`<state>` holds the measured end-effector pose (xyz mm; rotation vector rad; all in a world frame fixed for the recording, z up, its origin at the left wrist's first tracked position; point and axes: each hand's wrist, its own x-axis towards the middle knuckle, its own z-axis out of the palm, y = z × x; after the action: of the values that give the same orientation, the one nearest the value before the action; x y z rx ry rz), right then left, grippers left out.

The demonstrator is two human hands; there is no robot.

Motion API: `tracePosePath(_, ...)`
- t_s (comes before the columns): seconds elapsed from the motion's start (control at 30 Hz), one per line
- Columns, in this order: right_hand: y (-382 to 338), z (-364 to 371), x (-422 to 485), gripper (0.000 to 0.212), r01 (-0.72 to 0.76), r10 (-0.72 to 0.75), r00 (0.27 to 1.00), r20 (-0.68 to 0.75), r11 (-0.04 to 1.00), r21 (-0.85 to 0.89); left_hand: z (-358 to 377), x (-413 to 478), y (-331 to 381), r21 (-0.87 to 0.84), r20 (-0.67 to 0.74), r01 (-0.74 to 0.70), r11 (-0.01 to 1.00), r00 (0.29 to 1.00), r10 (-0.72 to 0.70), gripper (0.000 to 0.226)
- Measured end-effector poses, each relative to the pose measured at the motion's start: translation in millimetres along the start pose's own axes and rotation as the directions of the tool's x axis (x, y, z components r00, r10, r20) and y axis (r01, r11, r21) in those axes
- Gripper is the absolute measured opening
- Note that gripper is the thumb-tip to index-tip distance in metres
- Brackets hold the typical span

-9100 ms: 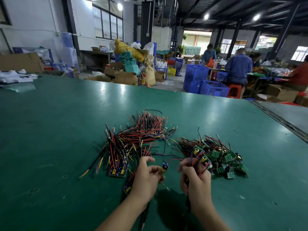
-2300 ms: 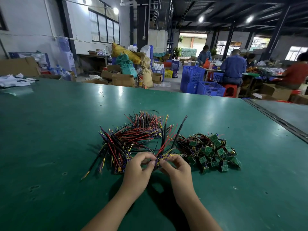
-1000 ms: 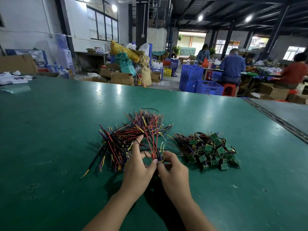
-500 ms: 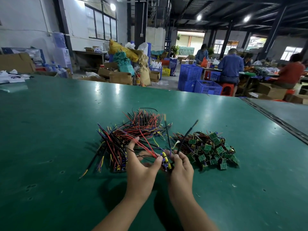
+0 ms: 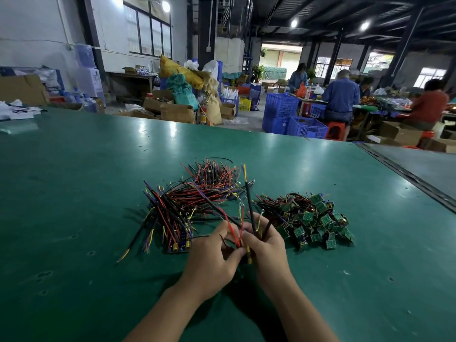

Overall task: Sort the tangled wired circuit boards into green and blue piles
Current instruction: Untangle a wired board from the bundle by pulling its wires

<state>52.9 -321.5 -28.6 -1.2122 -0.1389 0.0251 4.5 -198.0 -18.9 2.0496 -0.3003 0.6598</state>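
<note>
We held one wired board between both hands: our left hand pinched its red wires and our right hand gripped the dark ones. Just beyond lay the tangled pile to the left and the green pile to the right, on the table.

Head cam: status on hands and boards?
Left hand and right hand both pinching one wired board. Green pile right, tangled pile left. Nothing blocking.

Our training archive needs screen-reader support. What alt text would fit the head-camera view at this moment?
Two bare hands, left hand and right hand, pinch a wired piece between them above a green table, its red, black and yellow wires sticking up. A tangled wire pile lies left, a pile of green boards right.
</note>
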Motion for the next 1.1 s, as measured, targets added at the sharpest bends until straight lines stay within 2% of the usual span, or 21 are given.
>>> tracePosePath(0.13, -1.1, 1.1, 0.5, 0.033, 0.053, -0.051, 0.996, -0.068, 0.998, 0.029, 2.6, 0.5, 0.6, -0.047, -0.047, 0.039, 0.998, 0.998, -0.042, 0.021)
tracePosePath(0.23, -2.7, -0.6, 0.1, 0.013, 0.055, -0.036, 0.986, -0.161, 0.991, 0.119, 9.0, 0.7, 4.5, -0.258, -0.024, 0.123, 0.958, 0.991, -0.133, 0.024)
tracePosePath(0.33, -4.8, -3.1, 0.2, 0.012, 0.014, 0.027, 0.985, -0.172, 0.972, 0.233, 12.5, 1.8, 4.5, -0.433, 0.056, 0.236, 0.870, 0.970, -0.235, 0.016)
tracePosePath(0.4, -5.1, -4.2, 1.3, 0.013, 0.044, -0.018, 0.987, -0.161, 0.986, 0.161, 9.7, 4.1, 0.1, -0.498, 0.070, 0.288, 0.818, 0.953, -0.293, 0.020)
tracePosePath(0.5, -5.8, -3.7, 1.2, 0.018, 0.116, -0.113, 0.984, -0.138, 0.993, 0.013, 0.5, 8.8, -4.7, -0.685, 0.083, 0.331, 0.649, 0.920, -0.382, 0.050)
tracePosePath(0.57, -7.7, -5.3, 2.0, 0.020, 0.115, -0.109, 0.988, -0.109, 0.992, 0.050, -5.9, 14.2, -10.8, -0.756, 0.000, 0.287, 0.589, 0.899, -0.438, 0.069)
tracePosePath(0.63, -10.4, -8.6, 4.7, 0.021, 0.084, -0.076, 0.994, -0.083, 0.992, 0.098, -12.9, 19.4, -20.3, -0.750, -0.124, 0.247, 0.614, 0.859, -0.497, 0.078)
tracePosePath(0.7, -12.2, -11.5, 7.2, 0.025, 0.078, -0.073, 0.996, -0.060, 0.992, 0.098, -19.4, 22.6, -25.2, -0.765, -0.146, 0.263, 0.589, 0.819, -0.555, 0.058)
tracePosePath(0.77, -14.1, -12.7, 6.1, 0.028, 0.092, -0.091, 0.996, -0.021, 0.994, 0.056, -20.8, 22.2, -24.6, -0.731, -0.096, 0.338, 0.593, 0.810, -0.579, 0.023)
tracePosePath(0.8, -14.8, -13.3, 5.1, 0.027, 0.117, -0.117, 0.993, 0.010, 0.993, -0.004, -19.7, 21.6, -22.9, -0.691, -0.058, 0.381, 0.614, 0.817, -0.573, 0.015)
tracePosePath(0.9, -15.4, -11.5, 1.7, 0.027, 0.198, -0.171, 0.977, 0.129, 0.950, -0.240, -12.8, 19.3, -18.2, -0.637, 0.150, 0.508, 0.580, 0.819, -0.553, 0.021)
tracePosePath(1.0, -11.4, -6.3, 0.2, 0.054, 0.173, -0.098, 0.967, 0.235, 0.930, -0.324, -7.6, 13.7, -14.5, -0.578, 0.440, 0.651, 0.493, 0.757, -0.483, 0.033)
tracePosePath(1.07, -10.9, -2.1, -2.2, 0.056, 0.149, -0.052, 0.963, 0.264, 0.921, -0.359, -6.3, 8.8, -14.3, -0.531, 0.536, 0.678, 0.508, 0.733, -0.419, 0.035)
tracePosePath(1.1, -11.2, -1.1, -2.8, 0.050, 0.134, -0.039, 0.964, 0.263, 0.926, -0.353, -6.4, 7.3, -15.4, -0.529, 0.556, 0.676, 0.512, 0.732, -0.392, 0.035)
